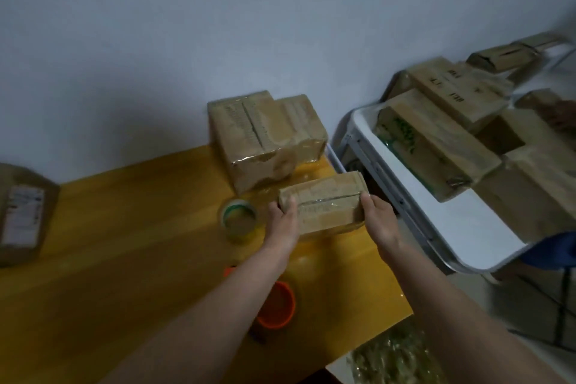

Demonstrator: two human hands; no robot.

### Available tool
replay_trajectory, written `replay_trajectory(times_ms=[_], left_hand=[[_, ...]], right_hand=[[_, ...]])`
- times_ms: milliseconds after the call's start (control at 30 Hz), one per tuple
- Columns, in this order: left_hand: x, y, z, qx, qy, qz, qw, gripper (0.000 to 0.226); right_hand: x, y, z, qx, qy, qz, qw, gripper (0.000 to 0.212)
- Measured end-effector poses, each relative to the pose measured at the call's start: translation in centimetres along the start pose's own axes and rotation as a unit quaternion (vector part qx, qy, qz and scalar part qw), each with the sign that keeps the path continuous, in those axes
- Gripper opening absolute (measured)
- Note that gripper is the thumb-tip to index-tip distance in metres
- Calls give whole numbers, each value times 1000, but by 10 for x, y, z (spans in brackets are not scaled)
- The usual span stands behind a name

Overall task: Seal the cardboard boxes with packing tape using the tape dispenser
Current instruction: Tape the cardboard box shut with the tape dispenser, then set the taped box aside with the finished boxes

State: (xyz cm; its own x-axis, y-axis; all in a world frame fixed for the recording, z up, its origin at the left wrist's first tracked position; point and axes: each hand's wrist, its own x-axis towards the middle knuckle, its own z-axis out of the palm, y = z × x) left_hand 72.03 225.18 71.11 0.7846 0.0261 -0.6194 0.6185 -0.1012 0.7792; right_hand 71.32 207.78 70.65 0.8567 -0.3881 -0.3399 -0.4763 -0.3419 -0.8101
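A small flat cardboard box [327, 203] with clear tape along its top seam is held just above the yellow wooden table [124, 243]. My left hand [282, 221] grips its left end and my right hand [378, 221] grips its right end. A clear tape roll with a green core [238, 221] lies on the table just left of my left hand. An orange tape dispenser [276, 305] lies nearer to me, partly hidden under my left forearm. Behind the held box sit taped cardboard boxes [265, 137] against the wall.
A white folding table [467, 227] to the right carries several cardboard boxes [436, 146], some open. Another box with a white label [23, 215] lies at the yellow table's left edge. A green patterned wrap [396, 355] lies on the floor below the table's corner.
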Motion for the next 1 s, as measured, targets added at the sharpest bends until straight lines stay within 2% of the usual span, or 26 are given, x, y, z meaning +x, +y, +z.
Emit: replay_trajectory(times_ms=[133,233,300,400,567,833,933,1000], left_hand=[[29,4,37,27,5,-23,999,57],[50,-3,52,49,10,-34,998,58],[64,-12,57,62,29,-28,997,59],[79,-17,59,55,56,-36,996,68],[106,-7,45,52,139,0,989,73],[119,-4,48,-14,125,-4,992,65],[114,-2,43,-7,116,-4,993,69],[108,1,38,39,110,7,993,70]], right_hand=[[43,18,-15,17,-21,34,999,42],[64,26,-15,28,-105,64,992,33],[77,30,-10,18,-158,80,984,37],[96,32,-2,27,-157,59,985,53],[130,16,17,31,-188,23,981,58],[151,11,19,43,-209,15,977,54],[150,11,18,50,-213,21,975,56],[148,11,16,15,-195,19,980,62]])
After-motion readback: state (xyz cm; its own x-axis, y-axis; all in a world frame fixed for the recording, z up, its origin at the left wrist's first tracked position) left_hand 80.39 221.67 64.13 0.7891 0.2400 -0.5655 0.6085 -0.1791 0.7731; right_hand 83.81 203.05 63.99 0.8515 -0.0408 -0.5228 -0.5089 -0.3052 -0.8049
